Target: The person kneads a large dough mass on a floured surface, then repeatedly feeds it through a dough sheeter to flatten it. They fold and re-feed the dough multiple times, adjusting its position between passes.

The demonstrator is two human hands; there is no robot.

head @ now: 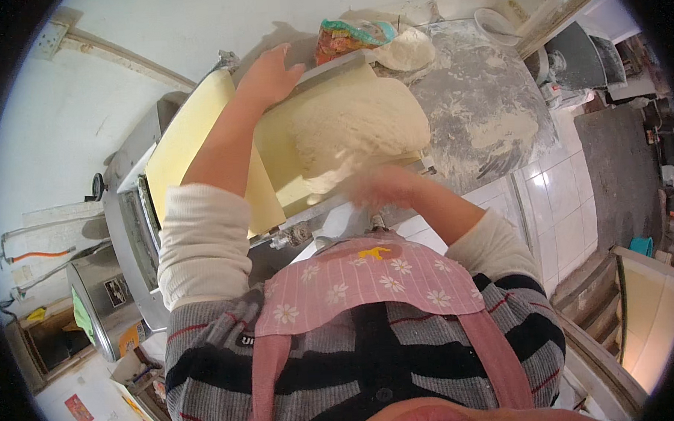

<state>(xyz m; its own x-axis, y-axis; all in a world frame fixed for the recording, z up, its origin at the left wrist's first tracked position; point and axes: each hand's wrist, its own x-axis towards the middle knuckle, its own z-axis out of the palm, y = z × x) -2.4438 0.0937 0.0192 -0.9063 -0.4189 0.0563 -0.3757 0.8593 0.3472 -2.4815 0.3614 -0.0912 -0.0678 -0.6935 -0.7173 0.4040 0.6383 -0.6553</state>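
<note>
A large slab of pale dough (pixel 361 122) lies on the yellow belt (pixel 275 157) of what looks like a dough sheeter. Its near edge is ragged, with a thin strip hanging towards me. My left hand (pixel 272 75) reaches across the machine to the far metal side rail (pixel 336 66); its thumb and fingers are apart, and no object shows in it. Close to the dough's near edge is my right hand (pixel 381 187), blurred, so its fingers and anything in them cannot be made out. A sloping yellow belt section (pixel 196 146) rises on the left, partly behind my left forearm.
Right of the belt extends a floury grey work surface (pixel 479 102). A printed bag with a teal edge (pixel 352 37), a heap of flour (pixel 409 49) and a white bowl (pixel 495 27) stand along the wall. A metal drum-shaped machine (pixel 112 296) is at the left.
</note>
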